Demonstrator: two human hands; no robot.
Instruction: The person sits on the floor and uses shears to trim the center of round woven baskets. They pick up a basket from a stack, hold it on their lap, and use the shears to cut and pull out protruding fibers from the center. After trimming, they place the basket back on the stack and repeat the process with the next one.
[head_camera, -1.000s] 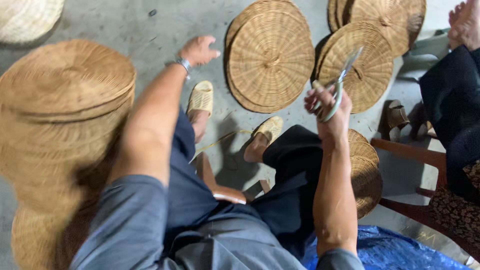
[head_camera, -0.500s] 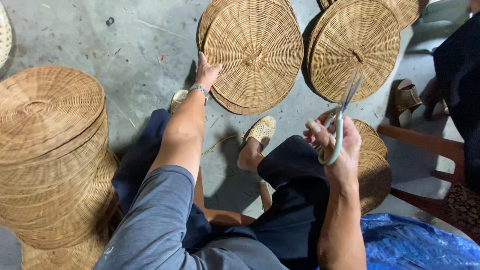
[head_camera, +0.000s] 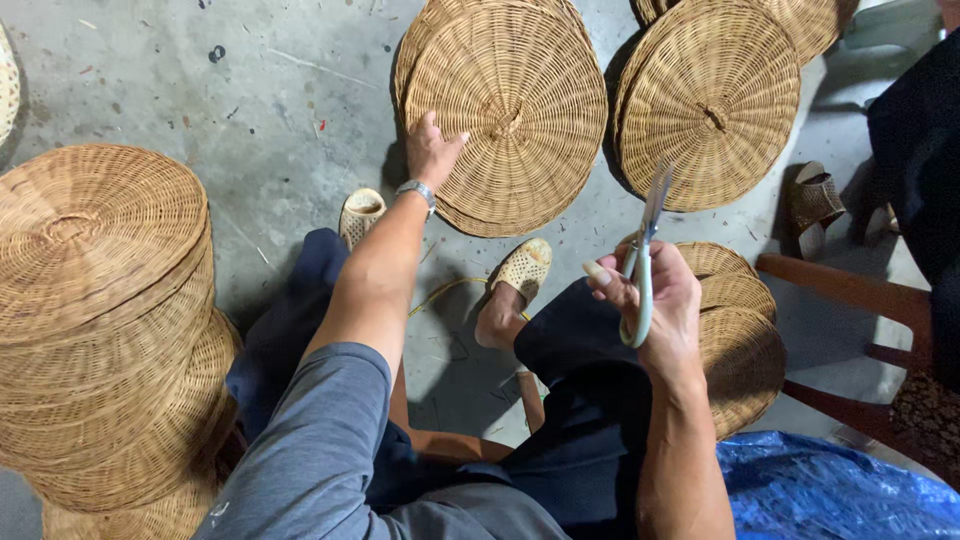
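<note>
1. I see the left hand (head_camera: 432, 150) stretched forward with the arm out, fingers spread flat on the near-left edge of a round woven wicker disc (head_camera: 505, 115) lying on the grey concrete floor (head_camera: 250, 120). The palm rests on the weave; the fingers are loose and not curled round the rim.
2. The right hand (head_camera: 655, 310) is raised in front of the right knee, clenched around the pale handles of a pair of metal scissors (head_camera: 643, 265). The blades point up and away and look closed.
3. The scissors are well apart from the disc under the left hand; their tips show against the floor between that disc and the next pile to the right.
4. Count of disc piles ahead: two clear ones. The touched disc tops a pile of at least two, a second rim showing beneath it. The second round wicker pile (head_camera: 710, 110) lies just beside it on the right. More rims show at the top edge; I cannot count them.
5. One tall stack of round wicker lids (head_camera: 95, 310) at my left; layers too many to count.
6. One smaller stack of wicker pieces (head_camera: 740, 340) behind the right hand, about three visible.
7. Two woven cream slippers (head_camera: 525, 265) on the person's feet; one brown sandal (head_camera: 812, 200) farther right.
8. One wristwatch (head_camera: 415, 188) on the left wrist.
9. One blue plastic sheet (head_camera: 830, 490) at lower right, beside a wooden chair frame (head_camera: 850, 290).
</note>
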